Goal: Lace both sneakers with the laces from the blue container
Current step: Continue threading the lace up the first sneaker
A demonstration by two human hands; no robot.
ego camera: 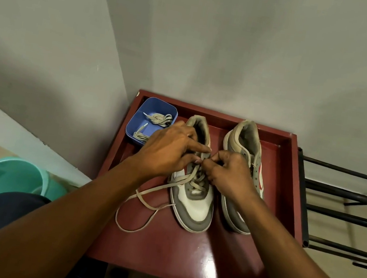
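Observation:
Two grey-and-white sneakers stand side by side on a dark red table (182, 255), toes toward me. The left sneaker (193, 203) has a beige lace (143, 201) crossed through its lower eyelets, and the lace's loose end loops over the table to the left. My left hand (168, 151) and my right hand (227, 173) meet over this sneaker's upper eyelets, fingers pinching the lace. The right sneaker (248, 140) has no lace and is partly hidden by my right hand. A blue container (137, 116) at the table's back left holds another beige lace (156, 118).
The table sits in a corner of grey walls and has a raised rim (292, 181). A black metal rack (347, 210) stands to the right. A green bucket (0, 181) is on the floor at the left, beside my knee.

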